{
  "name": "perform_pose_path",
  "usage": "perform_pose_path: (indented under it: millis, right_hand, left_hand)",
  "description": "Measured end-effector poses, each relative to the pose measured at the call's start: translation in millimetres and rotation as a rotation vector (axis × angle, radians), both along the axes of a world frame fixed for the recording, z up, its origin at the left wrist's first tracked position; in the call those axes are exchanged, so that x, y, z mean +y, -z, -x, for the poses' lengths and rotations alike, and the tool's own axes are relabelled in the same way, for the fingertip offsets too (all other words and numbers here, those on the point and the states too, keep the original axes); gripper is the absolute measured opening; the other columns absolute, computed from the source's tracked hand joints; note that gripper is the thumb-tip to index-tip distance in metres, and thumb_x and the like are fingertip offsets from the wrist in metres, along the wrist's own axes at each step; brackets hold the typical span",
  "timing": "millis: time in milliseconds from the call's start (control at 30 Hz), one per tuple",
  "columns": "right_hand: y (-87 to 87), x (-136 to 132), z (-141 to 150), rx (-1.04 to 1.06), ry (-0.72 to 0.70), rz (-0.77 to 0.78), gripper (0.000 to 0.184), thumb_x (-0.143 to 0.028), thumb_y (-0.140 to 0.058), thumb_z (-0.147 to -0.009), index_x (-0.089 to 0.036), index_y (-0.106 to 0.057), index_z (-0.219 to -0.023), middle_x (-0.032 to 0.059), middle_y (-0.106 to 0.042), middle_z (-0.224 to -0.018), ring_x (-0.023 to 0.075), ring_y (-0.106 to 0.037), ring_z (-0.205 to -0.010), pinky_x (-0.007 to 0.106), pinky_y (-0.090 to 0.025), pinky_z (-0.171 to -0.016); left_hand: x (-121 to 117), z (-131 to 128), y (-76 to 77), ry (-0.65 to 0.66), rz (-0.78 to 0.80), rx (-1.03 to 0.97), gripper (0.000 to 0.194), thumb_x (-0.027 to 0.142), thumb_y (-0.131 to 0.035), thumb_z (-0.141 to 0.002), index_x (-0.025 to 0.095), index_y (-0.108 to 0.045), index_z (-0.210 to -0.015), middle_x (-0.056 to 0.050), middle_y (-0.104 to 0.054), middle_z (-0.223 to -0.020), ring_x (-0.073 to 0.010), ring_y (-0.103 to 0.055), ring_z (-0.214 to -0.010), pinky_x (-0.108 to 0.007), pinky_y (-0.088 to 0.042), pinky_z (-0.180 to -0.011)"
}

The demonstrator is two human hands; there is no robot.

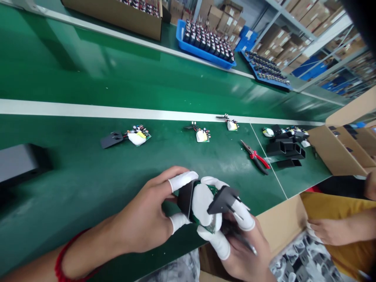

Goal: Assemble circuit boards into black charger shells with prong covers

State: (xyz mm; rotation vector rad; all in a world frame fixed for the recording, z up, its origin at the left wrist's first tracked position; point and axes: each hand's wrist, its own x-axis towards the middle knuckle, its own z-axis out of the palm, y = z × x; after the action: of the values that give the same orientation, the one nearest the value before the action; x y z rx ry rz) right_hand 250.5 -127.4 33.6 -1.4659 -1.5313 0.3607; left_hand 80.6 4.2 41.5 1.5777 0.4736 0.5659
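Note:
My left hand (147, 219) and my right hand (243, 246) meet low in the middle of the head view, both with white finger cots. Together they grip a small green circuit board assembly (202, 209) with a white wrapped part, a black housing piece at its left and a black plug cap (223, 197) at its right. My left fingers pinch the black piece and the board's edge. My right fingers close under and around the assembly. A thin metal tool seems tucked in my right hand.
Three similar board assemblies (138, 137) (202, 134) (232, 124) lie along the green conveyor belt (73, 78). Red-handled pliers (256, 156) and black housings (286, 148) lie to the right. Cardboard boxes (335, 150), blue trays (205, 43) and another person's hand (329, 231) are nearby.

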Motion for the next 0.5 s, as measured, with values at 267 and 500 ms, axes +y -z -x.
perform_pose_path:
  millis: [267, 500]
  right_hand:
    - [-21.1, 18.3, 4.6, 0.084, -0.05, 0.056, 0.057, -0.025, -0.064, -0.091, -0.029, -0.046, -0.145, 0.0048, -0.072, -0.086, 0.017, -0.068, -0.06, 0.024, -0.06, -0.057]
    - [-12.9, 17.4, 0.6, 0.241, -0.101, 0.142, 0.059, -0.022, -0.069, -0.088, -0.037, -0.047, -0.141, -0.0002, -0.068, -0.085, 0.0144, -0.063, -0.061, 0.021, -0.056, -0.056]
  left_hand:
    - [-0.6, -1.2, 0.3, -0.009, 0.019, 0.058, 0.045, 0.008, -0.071, -0.078, 0.026, -0.063, -0.118, -0.002, -0.059, -0.12, -0.0176, -0.067, -0.102, -0.019, -0.059, -0.074]
    - [-2.1, -0.5, 3.6, -0.027, 0.026, 0.074, 0.046, 0.005, -0.069, -0.076, 0.026, -0.064, -0.117, -0.002, -0.058, -0.121, -0.0182, -0.066, -0.105, -0.02, -0.059, -0.076]
